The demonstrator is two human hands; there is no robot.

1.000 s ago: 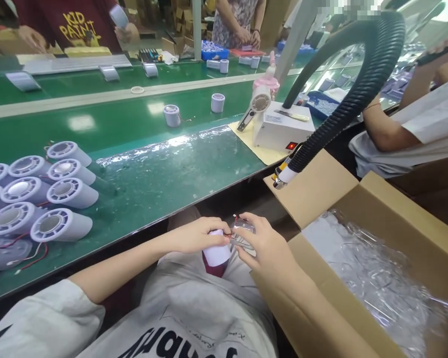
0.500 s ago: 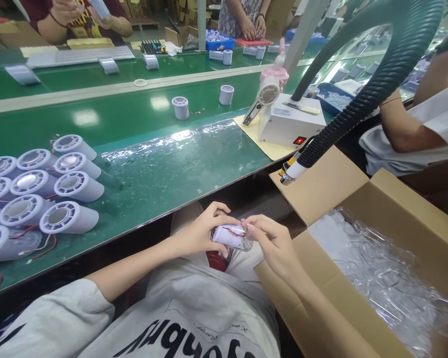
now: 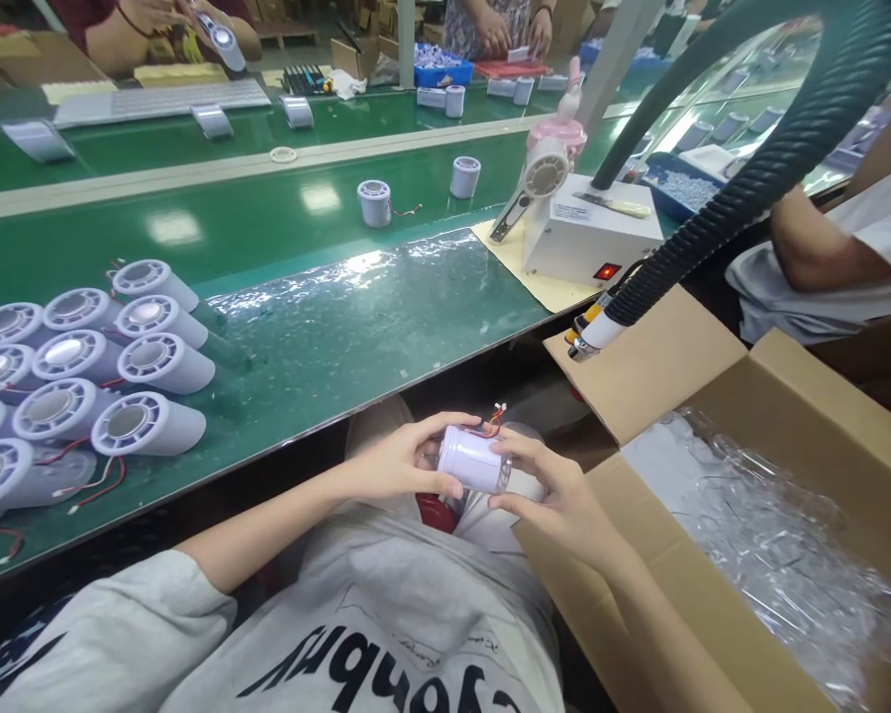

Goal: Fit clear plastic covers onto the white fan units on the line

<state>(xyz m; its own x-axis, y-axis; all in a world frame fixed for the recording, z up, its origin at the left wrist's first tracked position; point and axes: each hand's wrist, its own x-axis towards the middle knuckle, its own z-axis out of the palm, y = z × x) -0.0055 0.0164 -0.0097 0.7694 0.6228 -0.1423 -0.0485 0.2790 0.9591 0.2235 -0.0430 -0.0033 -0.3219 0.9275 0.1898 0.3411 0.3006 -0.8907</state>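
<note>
Over my lap, a pale lavender cylinder (image 3: 469,459) lies on its side between my two hands. My left hand (image 3: 408,458) has its fingers and thumb closed round the cylinder's left end. My right hand (image 3: 553,485) grips its right end, where a clear plastic part (image 3: 504,473) shows. Red and dark wires (image 3: 496,421) with small white connectors stick up above the cylinder, near my right fingertips. Several similar cylinders (image 3: 164,363) stand grouped on the left of the green bench (image 3: 327,347), some with red and white wires trailing.
An open cardboard box (image 3: 639,545) of clear plastic parts (image 3: 749,545) is at the right. Above it hangs a black ribbed hose (image 3: 713,213). A white machine (image 3: 594,238) and a handheld fan (image 3: 539,183) sit on the bench. Two cylinders stand farther back; people work across and at right.
The cylinder has turned in my hands; its wires now rise above it instead of lying across its side. My right hand has opened from a pinch into a wider grip. The view has shifted slightly.
</note>
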